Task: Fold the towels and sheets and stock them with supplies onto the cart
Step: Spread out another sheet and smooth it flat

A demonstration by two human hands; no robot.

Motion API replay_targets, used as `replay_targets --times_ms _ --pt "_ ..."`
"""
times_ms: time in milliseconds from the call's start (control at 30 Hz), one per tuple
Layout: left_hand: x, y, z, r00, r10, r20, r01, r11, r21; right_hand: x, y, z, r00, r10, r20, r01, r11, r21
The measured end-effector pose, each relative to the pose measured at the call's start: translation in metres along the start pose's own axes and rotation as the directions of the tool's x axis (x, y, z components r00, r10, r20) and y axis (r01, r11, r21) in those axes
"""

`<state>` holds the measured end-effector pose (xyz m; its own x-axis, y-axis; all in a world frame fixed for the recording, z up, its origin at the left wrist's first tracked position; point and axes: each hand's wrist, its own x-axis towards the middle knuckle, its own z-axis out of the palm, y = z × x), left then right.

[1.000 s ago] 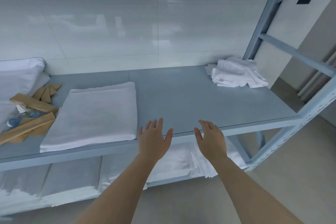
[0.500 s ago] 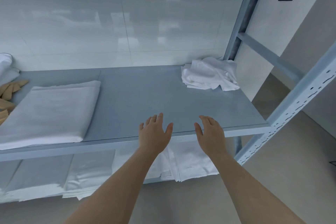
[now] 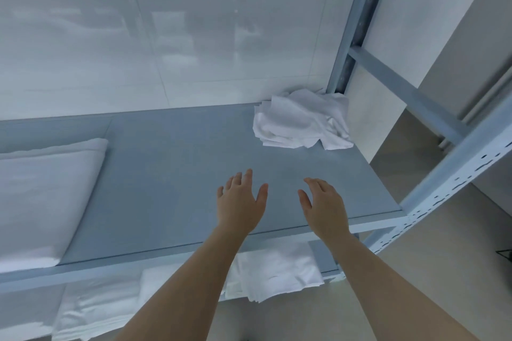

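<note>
Two hands, left (image 3: 241,203) and right (image 3: 323,206), fingers spread, empty, above shelf (image 3: 180,174); crumpled towels (image 3: 302,119) ahead and rightward of fingertips, nearer right hand.

Single head-worn wide-angle view, facing forward and down, close above grey shelf (image 3: 177,174); forearms enter from bottom edge.

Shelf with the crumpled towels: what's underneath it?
Under the shelf a lower shelf holds white linens, folded, some hanging over its front edge. The shelf above and both forearms cover most of that level, so how far back the linens go cannot be seen.
</note>
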<state>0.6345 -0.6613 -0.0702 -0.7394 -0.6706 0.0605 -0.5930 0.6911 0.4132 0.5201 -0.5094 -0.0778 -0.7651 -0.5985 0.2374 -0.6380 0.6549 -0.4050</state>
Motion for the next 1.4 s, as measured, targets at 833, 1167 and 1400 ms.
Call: replay_targets --times_ms 833,1167,1400 --pt "0.203 0.117 0.119 0.974 0.219 -0.05 -0.206 0.96 0.189 0.23 0.145 0.042 0.999 -0.034 -0.006 0.033 0.999 -0.039" --pt "0.262 0.129 0.111 0.921 0.389 0.026 -0.366 0.84 0.401 0.244 0.178 0.059 0.986 -0.167 -0.008 0.167 0.985 0.047" --pt "0.217 0.124 0.084 0.899 0.426 0.099 -0.43 0.818 0.382 0.198 0.148 0.044 0.948 -0.294 0.121 0.281 0.953 0.112"
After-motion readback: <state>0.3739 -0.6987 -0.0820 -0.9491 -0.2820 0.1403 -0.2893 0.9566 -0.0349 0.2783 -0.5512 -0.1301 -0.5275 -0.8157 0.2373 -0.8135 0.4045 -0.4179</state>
